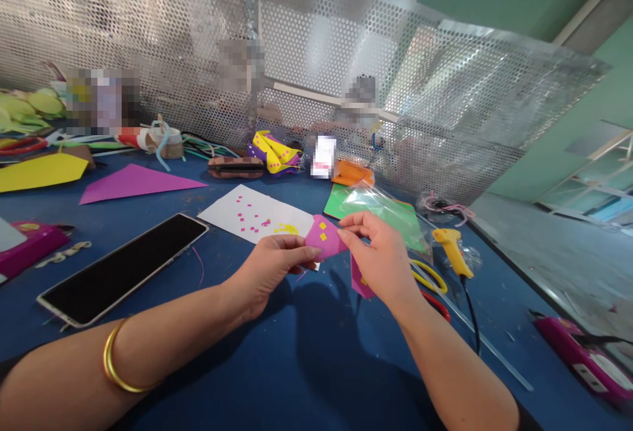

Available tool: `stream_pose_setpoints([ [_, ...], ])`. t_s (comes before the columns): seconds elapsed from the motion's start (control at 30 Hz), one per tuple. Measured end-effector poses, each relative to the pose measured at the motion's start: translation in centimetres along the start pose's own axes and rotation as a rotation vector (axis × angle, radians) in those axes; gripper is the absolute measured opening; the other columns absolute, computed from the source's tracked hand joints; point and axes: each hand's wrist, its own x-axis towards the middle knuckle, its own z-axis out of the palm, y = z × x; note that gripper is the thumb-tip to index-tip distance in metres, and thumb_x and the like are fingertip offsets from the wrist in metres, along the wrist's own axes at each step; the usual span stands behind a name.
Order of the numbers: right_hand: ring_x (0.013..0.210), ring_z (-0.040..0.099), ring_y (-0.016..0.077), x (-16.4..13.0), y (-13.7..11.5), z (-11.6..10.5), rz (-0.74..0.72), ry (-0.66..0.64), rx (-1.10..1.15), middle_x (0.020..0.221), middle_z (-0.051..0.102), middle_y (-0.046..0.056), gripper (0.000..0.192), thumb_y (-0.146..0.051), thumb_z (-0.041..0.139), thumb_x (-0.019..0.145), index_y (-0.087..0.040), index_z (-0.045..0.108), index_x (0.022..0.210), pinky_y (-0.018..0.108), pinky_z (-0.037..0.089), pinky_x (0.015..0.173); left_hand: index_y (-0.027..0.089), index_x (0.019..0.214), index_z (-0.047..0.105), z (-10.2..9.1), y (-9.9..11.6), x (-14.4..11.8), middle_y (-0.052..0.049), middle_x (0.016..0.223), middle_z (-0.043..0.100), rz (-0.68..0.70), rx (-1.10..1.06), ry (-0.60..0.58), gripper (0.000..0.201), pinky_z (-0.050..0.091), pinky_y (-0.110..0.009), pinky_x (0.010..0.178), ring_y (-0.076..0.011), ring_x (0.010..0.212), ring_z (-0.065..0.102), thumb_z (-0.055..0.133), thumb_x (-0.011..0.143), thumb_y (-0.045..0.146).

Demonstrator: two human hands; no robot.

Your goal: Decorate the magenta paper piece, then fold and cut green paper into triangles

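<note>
— What is seen at the left of the bench [306, 365]?

— A yellow paper shape [42, 171] and a purple paper triangle [136, 182] are laid flat near the perforated metal screen [148, 42]. A phone [123, 267] is set face up nearer the person, screen dark, well apart from the work.

— And the left hand [270, 273]?

— It is closed on the left edge of a small pink paper piece [324, 238], pinched between thumb and fingers and held just above the bench. A gold bangle [115, 364] is worn on that forearm.

— Why is the piece lifted rather than left flat?

— Probably so that its face, dotted with small yellow squares, can be steadied and reached from both sides. A white sheet [257, 215] strewn with tiny pink and yellow squares is kept just behind it, within easy reach.

— The right hand [378, 256]?

— It is closed too, fingertips pinched at the right edge of the same pink piece; whether a tiny square is held between them cannot be told.

— Further right?

— Green paper in a clear bag [380, 210] is lying beside the hand, then a yellow glue gun [452, 251] with its cord trailing, and scissors [432, 286] partly hidden by the wrist.
</note>
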Motion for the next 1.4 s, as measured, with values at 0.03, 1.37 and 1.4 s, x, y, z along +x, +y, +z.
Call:
stream_pose_setpoints([
  [0.03, 0.076, 0.067, 0.0195, 0.0, 0.0, 0.0, 0.001, -0.008, 0.002, 0.083, 0.075, 0.003, 0.010, -0.026, 0.059, 0.083, -0.021, 0.065, 0.090, 0.033, 0.047, 0.071, 0.019, 0.069, 0.078, 0.0, 0.0, 0.0, -0.006, 0.071, 0.072, 0.001, 0.013, -0.005, 0.016, 0.041, -0.029, 0.067, -0.0180, 0.069, 0.060, 0.078, 0.067, 0.035],
  [1.37, 0.101, 0.065, 0.0489, 2.8, 12.0, -13.5, 0.681, 0.374, -0.965, 0.106, 0.068, 0.034, 0.038, -0.022, 0.056, 0.077, -0.001, 0.069, 0.105, 0.058, 0.047, 0.081, 0.019, 0.079, 0.081, -0.5, 0.5, 0.3, -0.006, 0.091, 0.077, -0.005, -0.230, 0.051, 0.019, 0.044, -0.023, 0.069, -0.0128, 0.074, 0.061, 0.081, 0.070, 0.035],
  [1.4, 0.097, 0.065, 0.0490, 2.4, 11.3, -13.6, 0.650, 0.406, -0.955, 0.102, 0.068, 0.034, 0.038, -0.025, 0.055, 0.079, -0.001, 0.068, 0.106, 0.057, 0.048, 0.077, 0.019, 0.078, 0.081, -0.5, 0.5, 0.2, -0.006, 0.090, 0.077, 0.003, -0.225, 0.057, 0.018, 0.044, -0.023, 0.069, -0.0126, 0.073, 0.061, 0.080, 0.070, 0.035],
])
